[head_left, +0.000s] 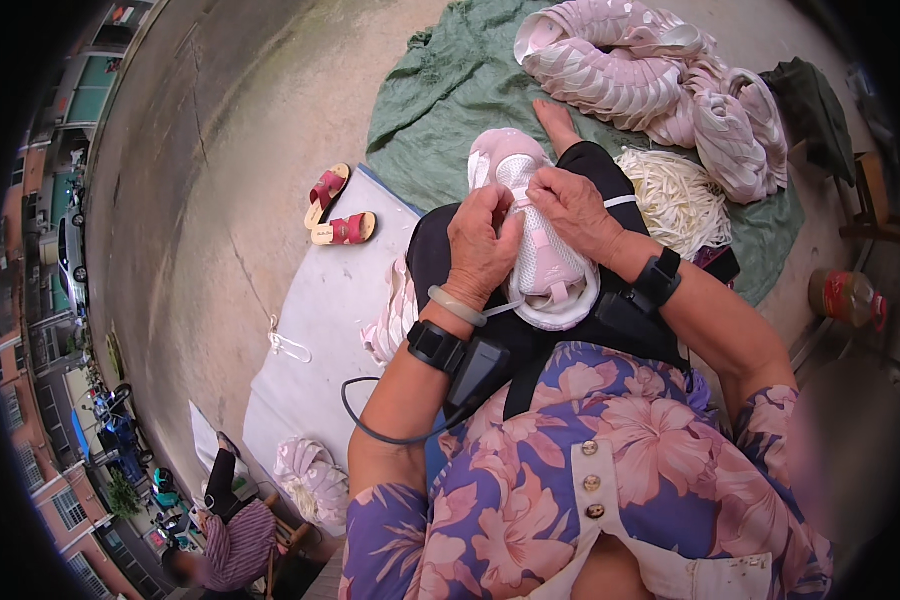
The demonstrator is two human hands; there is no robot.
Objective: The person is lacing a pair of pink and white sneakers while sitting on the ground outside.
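Observation:
A pink and white sneaker upper rests across my lap, its toe pointing away from me and its heel opening toward me. On the left edge of its lacing area, my left hand is closed with thumb and fingers pinched on a white shoelace, which trails out beside the wrist. My right hand pinches at the opposite edge, its fingertips against the tongue; a white lace strand shows beyond it. What lies right between the fingertips is mostly hidden.
Long stacked rolls of pink and white uppers lie on a green cloth. A heap of white laces sits by my right knee. Red sandals, a bottle, a wooden stool and another seated person are around.

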